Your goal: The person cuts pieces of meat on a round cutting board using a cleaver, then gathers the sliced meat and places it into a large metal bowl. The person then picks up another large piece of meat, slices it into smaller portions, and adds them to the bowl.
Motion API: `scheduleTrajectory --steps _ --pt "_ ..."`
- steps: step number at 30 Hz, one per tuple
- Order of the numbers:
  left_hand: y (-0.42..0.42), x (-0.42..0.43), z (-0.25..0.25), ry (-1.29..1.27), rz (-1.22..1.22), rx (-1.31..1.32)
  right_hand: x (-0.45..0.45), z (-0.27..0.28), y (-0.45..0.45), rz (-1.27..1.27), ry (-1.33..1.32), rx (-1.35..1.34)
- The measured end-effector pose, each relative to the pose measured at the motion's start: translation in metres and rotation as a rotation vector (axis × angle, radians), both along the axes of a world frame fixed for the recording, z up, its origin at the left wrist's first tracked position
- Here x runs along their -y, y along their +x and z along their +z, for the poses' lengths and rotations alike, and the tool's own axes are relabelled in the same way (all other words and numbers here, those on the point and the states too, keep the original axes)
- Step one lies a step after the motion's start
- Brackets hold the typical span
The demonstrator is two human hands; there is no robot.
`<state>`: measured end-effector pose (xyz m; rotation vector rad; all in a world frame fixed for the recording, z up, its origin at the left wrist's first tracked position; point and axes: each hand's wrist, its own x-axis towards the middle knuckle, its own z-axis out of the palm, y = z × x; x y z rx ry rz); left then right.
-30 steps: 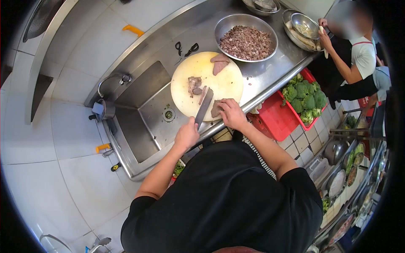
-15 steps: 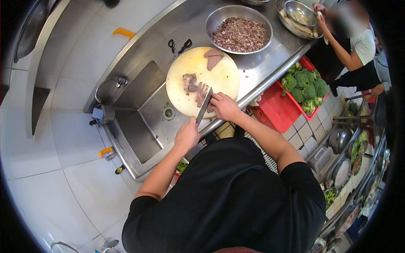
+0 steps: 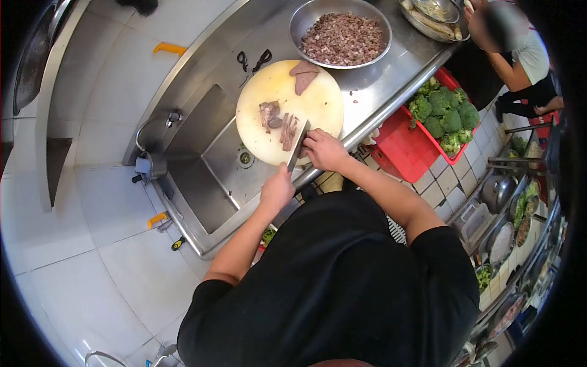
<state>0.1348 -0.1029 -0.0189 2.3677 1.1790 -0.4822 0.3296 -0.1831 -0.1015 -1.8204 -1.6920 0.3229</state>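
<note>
The left hand (image 3: 278, 187) grips the knife (image 3: 298, 148), its blade just beside the right hand (image 3: 325, 150), whose fingers bend downward over something mostly hidden. Meat strips (image 3: 288, 133) lie on the board (image 3: 321, 110), left of the blade. Beyond both hands sits a bowl (image 3: 298, 29) of chopped meat (image 3: 344, 40); leftward, the sink (image 3: 191, 186); rightward, broccoli (image 3: 443, 110).

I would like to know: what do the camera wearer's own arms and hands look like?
The left hand and right hand are bare, without gloves, and no watch or bracelet shows at the wrists. The forearms are uncovered. Short, plain black sleeves end near the elbows, matching the black top.
</note>
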Motion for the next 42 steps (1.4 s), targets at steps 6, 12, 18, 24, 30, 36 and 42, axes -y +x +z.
scheduleTrajectory --steps 6,12,18,24,30,36,42 --pt "0.018 -0.020 0.023 -0.007 -0.060 0.146 -0.001 0.006 0.003 -0.025 0.001 -0.015" --pt "0.004 0.002 0.008 -0.020 0.015 0.047 0.004 0.006 -0.006 -0.083 0.010 -0.037" --pt "0.018 -0.021 0.029 -0.026 -0.077 0.138 0.006 0.013 0.002 -0.070 0.041 -0.075" --pt "0.016 -0.005 0.003 -0.027 -0.036 0.125 0.007 0.002 0.001 -0.069 0.065 -0.052" --pt "0.016 -0.016 0.038 -0.030 -0.125 0.103 0.013 0.006 0.007 -0.064 0.033 -0.087" --pt "0.023 -0.008 -0.002 -0.008 -0.111 0.223 0.012 -0.005 0.010 -0.058 0.043 0.014" --pt "0.003 -0.005 0.029 -0.034 -0.135 0.104 0.016 0.003 0.014 -0.074 0.039 -0.013"
